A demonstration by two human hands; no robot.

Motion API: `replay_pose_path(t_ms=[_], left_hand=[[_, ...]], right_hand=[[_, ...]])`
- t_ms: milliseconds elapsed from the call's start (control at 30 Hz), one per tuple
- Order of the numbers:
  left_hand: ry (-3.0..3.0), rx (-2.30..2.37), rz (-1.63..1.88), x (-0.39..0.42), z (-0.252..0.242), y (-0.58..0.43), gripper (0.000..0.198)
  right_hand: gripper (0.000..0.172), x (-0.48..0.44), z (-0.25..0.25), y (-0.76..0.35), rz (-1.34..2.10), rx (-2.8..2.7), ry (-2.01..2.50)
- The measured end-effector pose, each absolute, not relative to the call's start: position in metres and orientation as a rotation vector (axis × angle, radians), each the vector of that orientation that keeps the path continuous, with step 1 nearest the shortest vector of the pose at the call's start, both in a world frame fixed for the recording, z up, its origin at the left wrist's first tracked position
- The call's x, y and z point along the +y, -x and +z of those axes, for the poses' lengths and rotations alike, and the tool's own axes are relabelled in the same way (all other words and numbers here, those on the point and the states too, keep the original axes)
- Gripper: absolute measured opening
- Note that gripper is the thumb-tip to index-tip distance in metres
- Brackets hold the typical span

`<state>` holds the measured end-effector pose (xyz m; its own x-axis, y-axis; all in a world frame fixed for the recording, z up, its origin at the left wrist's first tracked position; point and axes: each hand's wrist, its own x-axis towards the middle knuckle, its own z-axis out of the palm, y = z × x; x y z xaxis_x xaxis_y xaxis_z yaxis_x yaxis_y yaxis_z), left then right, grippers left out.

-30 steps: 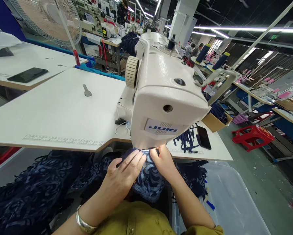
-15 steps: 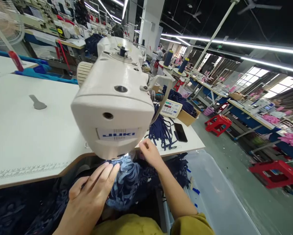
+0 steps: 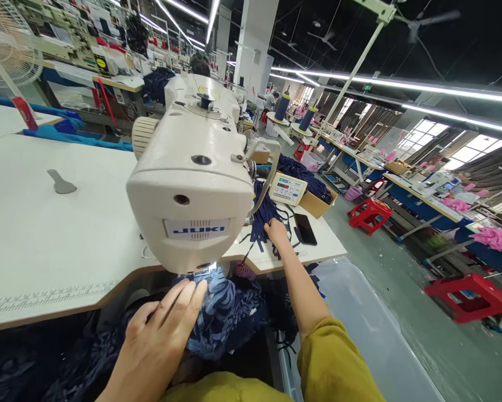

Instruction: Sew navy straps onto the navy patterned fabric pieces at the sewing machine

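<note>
A white JUKI sewing machine [image 3: 192, 184] stands on the white table [image 3: 45, 234]. Under its head lies dark blue lace fabric [image 3: 229, 312]. My left hand [image 3: 162, 329] rests flat on that fabric, fingers stretched out toward the needle area. My right hand [image 3: 276, 231] reaches out over the table to a pile of dark blue straps [image 3: 267, 215] to the right of the machine, and its fingers are down on the straps, curled; whether they grip one I cannot make out.
A black phone [image 3: 305, 229], a control panel [image 3: 287, 188] and a cardboard box [image 3: 318, 202] sit beyond the straps. A clear plastic bin [image 3: 372, 329] stands at my right. Red stools [image 3: 370, 212] and other work tables line the aisle.
My right hand left the fabric under the machine and moved forward and right onto the strap pile. My left hand stayed on the lace. The view swung to the right.
</note>
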<state>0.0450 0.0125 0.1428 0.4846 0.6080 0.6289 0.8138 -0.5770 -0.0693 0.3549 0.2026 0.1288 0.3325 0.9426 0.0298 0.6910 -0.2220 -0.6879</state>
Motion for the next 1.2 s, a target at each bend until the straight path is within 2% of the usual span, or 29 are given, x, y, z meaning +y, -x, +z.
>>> replay_pose_path(t_ms=[100, 233, 400, 433, 533, 567, 600, 700, 733, 800, 900, 1033, 1200], left_hand=[[2.39, -1.19, -0.778, 0.011, 0.145, -0.043, 0.049], [2.428, -1.08, -0.85, 0.011, 0.149, -0.038, 0.038], [2.596, -1.066, -0.73, 0.007, 0.155, -0.033, 0.042], [2.624, -1.099, -0.717, 0.006, 0.157, -0.033, 0.046], [2.636, -1.162, -0.672, 0.005, 0.165, -0.041, 0.089], [2.599, -1.172, -0.658, 0.006, 0.168, -0.045, 0.091], [2.544, -1.18, -0.644, 0.007, 0.172, -0.05, 0.082], [2.397, -1.183, -0.696, 0.01, 0.18, -0.06, 0.032], [2.405, -1.164, -0.724, 0.01, 0.181, -0.062, 0.027], [2.485, -1.093, -0.765, 0.01, 0.18, -0.059, 0.035], [2.579, -1.007, -0.796, 0.006, 0.172, -0.047, 0.041], [2.659, -0.992, -0.898, 0.004, 0.158, -0.032, 0.041], [2.65, -0.917, -0.929, 0.006, 0.158, -0.035, 0.038]], right_hand=[[0.013, 0.19, 0.136, -0.361, 0.649, -1.408, 1.884], [0.021, 0.154, 0.14, -0.358, 0.982, -1.371, 1.639], [0.042, 0.091, 0.134, -0.307, 1.351, -1.207, 1.327], [0.042, 0.08, 0.134, -0.293, 1.416, -1.174, 1.279], [0.034, 0.054, 0.141, -0.257, 1.732, -0.912, 0.996], [0.031, 0.05, 0.144, -0.248, 1.797, -0.839, 0.917], [0.029, 0.048, 0.148, -0.241, 1.826, -0.799, 0.863], [0.033, 0.054, 0.157, -0.23, 1.668, -0.906, 0.867], [0.038, 0.057, 0.159, -0.229, 1.568, -0.976, 0.902], [0.043, 0.064, 0.163, -0.232, 1.393, -1.145, 0.996], [0.033, 0.069, 0.167, -0.24, 1.262, -1.403, 1.121], [0.017, 0.066, 0.168, -0.247, 1.271, -1.518, 1.182], [0.018, 0.064, 0.161, -0.241, 1.366, -1.539, 1.113]])
